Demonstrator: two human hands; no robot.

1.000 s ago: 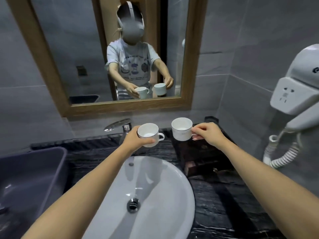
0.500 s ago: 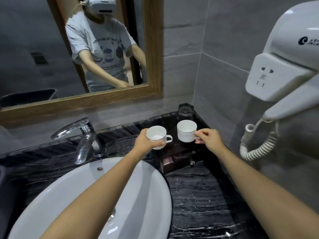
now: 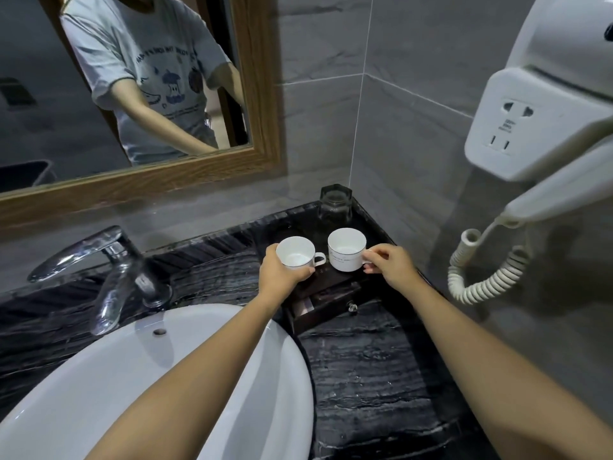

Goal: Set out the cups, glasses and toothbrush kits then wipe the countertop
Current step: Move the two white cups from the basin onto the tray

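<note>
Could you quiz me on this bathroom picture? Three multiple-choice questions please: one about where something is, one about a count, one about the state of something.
1. Where does the glass stand?
A. In the sink
B. In the back corner of the dark tray, behind the cups
C. Under the faucet

2. How many white cups are being held?
A. One
B. Two
C. Three

3. What state is the small drawer under the tray in?
A. Partly pulled open
B. Fully shut
C. Removed

Answers:
1 B, it stands by the wall corner beyond both cups.
2 B, the left hand holds the left cup and the right hand holds the right cup by its handle.
3 A, a gap shows its contents.
</note>
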